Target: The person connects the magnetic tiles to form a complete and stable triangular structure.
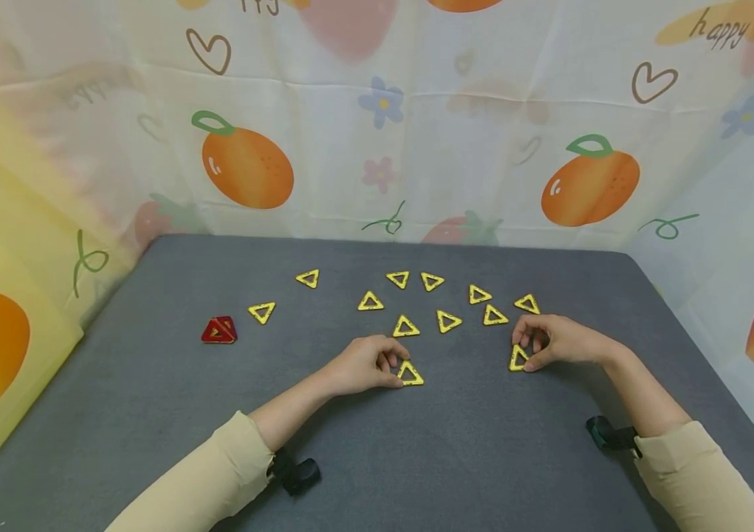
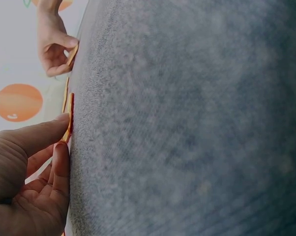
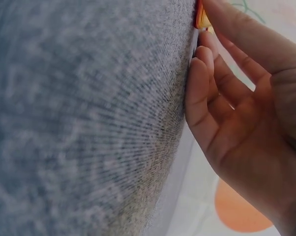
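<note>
Near the middle of the grey table, my left hand [image 1: 366, 363] pinches a yellow triangular frame tile [image 1: 411, 374] by its left side. Thumb and fingertips are on that tile [image 2: 71, 110] in the left wrist view, where its edge looks red. Further right, my right hand [image 1: 566, 341] holds a second yellow triangle tile [image 1: 518, 360] between thumb and fingers. Only a corner of this tile [image 3: 202, 18] shows in the right wrist view, at the top. Both tiles are at the table surface, apart from each other.
Several more yellow triangle tiles [image 1: 406, 326] lie scattered across the back half of the table [image 1: 377, 465]. At the left sits a red pyramid-like piece [image 1: 219, 330]. A printed cloth [image 1: 416, 148] hangs behind the table's far edge.
</note>
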